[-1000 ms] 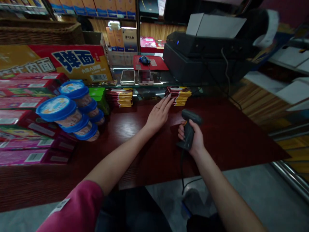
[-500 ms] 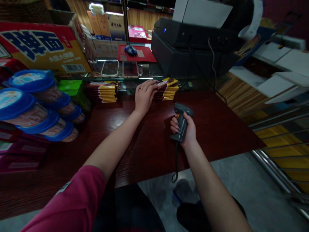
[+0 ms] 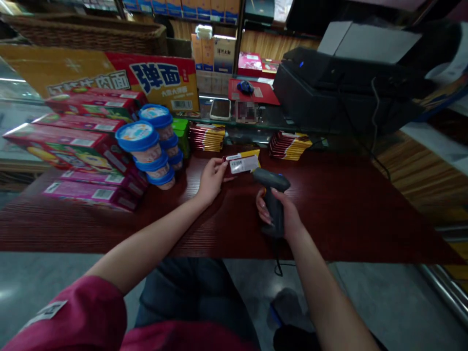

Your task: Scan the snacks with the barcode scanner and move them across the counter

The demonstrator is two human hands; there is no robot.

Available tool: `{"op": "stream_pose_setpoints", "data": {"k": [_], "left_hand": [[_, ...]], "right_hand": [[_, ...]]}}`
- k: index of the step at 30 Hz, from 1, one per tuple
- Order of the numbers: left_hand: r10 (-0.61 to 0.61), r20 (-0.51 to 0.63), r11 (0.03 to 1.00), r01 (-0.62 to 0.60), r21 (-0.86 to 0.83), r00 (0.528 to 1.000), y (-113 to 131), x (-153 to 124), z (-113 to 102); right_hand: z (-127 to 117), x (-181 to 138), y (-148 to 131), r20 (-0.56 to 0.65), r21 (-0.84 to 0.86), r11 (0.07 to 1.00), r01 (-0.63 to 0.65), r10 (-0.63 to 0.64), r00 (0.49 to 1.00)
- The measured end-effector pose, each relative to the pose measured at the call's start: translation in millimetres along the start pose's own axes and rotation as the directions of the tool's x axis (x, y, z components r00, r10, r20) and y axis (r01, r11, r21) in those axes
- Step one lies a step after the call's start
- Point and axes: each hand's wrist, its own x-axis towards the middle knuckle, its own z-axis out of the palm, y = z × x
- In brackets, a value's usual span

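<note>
My left hand (image 3: 211, 179) pinches a flat red and yellow packet (image 3: 242, 162) with a white barcode label, held just above the dark red counter (image 3: 336, 204). My right hand (image 3: 278, 214) is wrapped round the grip of a grey barcode scanner (image 3: 271, 187), whose head points at the packet from close by. The scanner's cable hangs down off the counter's front edge. One stack of the same packets (image 3: 290, 145) lies behind the scanner, and another stack (image 3: 207, 137) lies behind my left hand.
Blue-lidded tubs (image 3: 151, 144) and long red boxes (image 3: 84, 141) are piled at the left. A black cash register (image 3: 347, 92) stands at the back right. Two phones (image 3: 220, 108) lie on a glass shelf behind the counter, near a red mouse pad (image 3: 256, 92).
My left hand has lifted one packet off the right stack and brought it back toward the scanner. My right hand turned the scanner toward the packet. The view shifted right.
</note>
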Motion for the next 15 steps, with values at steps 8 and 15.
{"op": "stream_pose_setpoints", "data": {"k": [8, 15], "left_hand": [[-0.066, 0.015, 0.993, 0.064, 0.095, 0.998, 14, -21, -36], [0.136, -0.014, 0.943, -0.125, 0.31, 0.991, 0, -13, -35]], "right_hand": [[40, 13, 32, -0.029, -0.065, 0.997, -0.039, 0.038, 0.999], [41, 15, 32, -0.111, -0.06, 0.998, -0.009, 0.003, 0.994]]}}
